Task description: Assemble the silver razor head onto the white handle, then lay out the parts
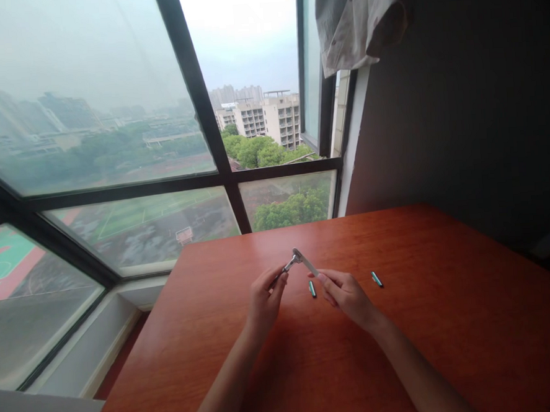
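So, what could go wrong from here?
The small silver metal tool is pinched only by fingertips of the left hand and right hand; it could slip onto the red-brown wooden table. Two short teal cylinders lie loose beside the right hand and might get knocked away.

Table (pixel 450 319) filling lower right of the frame, window (pixel 113 147) behind it at upper left, two hands (pixel 264 300) (pixel 345 295) meeting mid-frame above the table around a small tool (pixel 298 258), one short piece (pixel 312 289) between them, another (pixel 377 278) just right, cloth (pixel 357 21) hanging at top.
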